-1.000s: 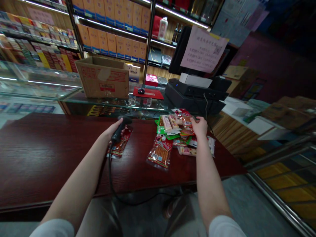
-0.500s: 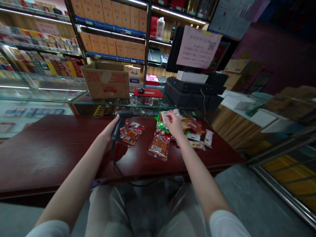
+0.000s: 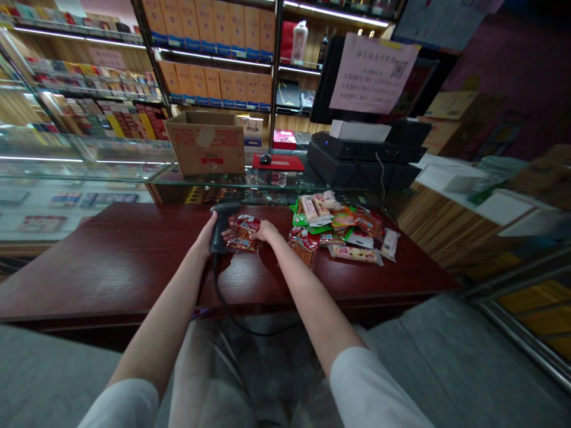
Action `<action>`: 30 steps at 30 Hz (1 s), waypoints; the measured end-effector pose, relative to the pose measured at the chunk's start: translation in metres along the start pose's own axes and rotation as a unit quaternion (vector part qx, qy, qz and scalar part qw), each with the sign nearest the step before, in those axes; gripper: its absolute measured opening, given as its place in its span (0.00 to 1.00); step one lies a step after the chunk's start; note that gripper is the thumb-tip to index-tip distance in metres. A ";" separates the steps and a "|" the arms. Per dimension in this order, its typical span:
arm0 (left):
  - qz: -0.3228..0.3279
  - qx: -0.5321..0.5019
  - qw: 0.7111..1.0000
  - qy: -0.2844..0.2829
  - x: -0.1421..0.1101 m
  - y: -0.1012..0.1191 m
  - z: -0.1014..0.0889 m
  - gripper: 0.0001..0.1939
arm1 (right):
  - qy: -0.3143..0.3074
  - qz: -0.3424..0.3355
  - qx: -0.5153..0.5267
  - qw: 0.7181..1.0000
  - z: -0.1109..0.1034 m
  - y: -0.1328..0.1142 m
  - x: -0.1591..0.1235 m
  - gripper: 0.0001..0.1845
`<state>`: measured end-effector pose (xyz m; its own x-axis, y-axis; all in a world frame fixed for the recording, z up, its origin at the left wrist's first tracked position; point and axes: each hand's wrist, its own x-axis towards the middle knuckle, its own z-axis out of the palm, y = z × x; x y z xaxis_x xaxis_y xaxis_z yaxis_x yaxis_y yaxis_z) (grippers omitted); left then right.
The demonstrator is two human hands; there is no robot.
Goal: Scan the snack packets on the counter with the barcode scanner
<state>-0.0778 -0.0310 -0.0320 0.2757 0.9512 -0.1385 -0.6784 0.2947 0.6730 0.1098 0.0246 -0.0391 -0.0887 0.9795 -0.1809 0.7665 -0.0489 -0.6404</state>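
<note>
In my left hand (image 3: 209, 235) is a black barcode scanner (image 3: 220, 229), gripped by its handle with its head pointing right. My right hand (image 3: 264, 232) is closed on the right edge of a red snack packet (image 3: 244, 233), just right of the scanner. Some fingertips of my left hand come close to that packet; whether they touch it is unclear. Another red snack packet (image 3: 304, 241) lies partly behind my right forearm. Beyond it is a pile of green, orange and red packets, with wrapped pale bars (image 3: 308, 208) on top.
A long wrapped bar (image 3: 355, 254) and a shorter one (image 3: 389, 245) lie right of the pile on the dark red desk (image 3: 134, 261). The scanner's cable (image 3: 225, 306) hangs over the front edge. Behind stand a cardboard box (image 3: 207, 145), a mouse (image 3: 265, 159) and a monitor (image 3: 328, 83).
My right hand has moved left from the pile to the red packet beside the scanner and taken hold of it. Pale bars now lie on the pile where that hand was. My left hand keeps the scanner.
</note>
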 end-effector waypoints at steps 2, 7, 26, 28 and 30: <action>0.001 0.018 1.000 0.000 0.000 -0.002 0.002 0.26 | 0.024 -0.014 0.032 0.999 -0.002 0.010 0.003 0.21; 0.001 0.033 0.999 0.003 -0.002 -0.005 0.015 0.25 | 0.120 -0.049 0.103 0.986 -0.022 0.043 0.002 0.07; -0.052 0.069 0.995 -0.040 0.016 -0.061 0.042 0.23 | 0.352 -0.193 0.296 0.867 -0.045 0.093 -0.023 0.21; -0.055 0.069 0.995 -0.049 0.016 -0.061 0.042 0.23 | 0.383 -0.198 0.313 0.846 -0.047 0.095 -0.023 0.23; -0.059 0.076 0.994 -0.055 0.015 -0.062 0.044 0.23 | 0.399 -0.202 0.326 0.833 -0.047 0.096 -0.022 0.25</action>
<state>-0.0015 -0.0389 -0.0438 0.4263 0.8923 -0.1485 -0.5285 0.3789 0.7597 0.2156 0.0073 -0.0618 0.3953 0.7472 0.5343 0.2444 0.4752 -0.8453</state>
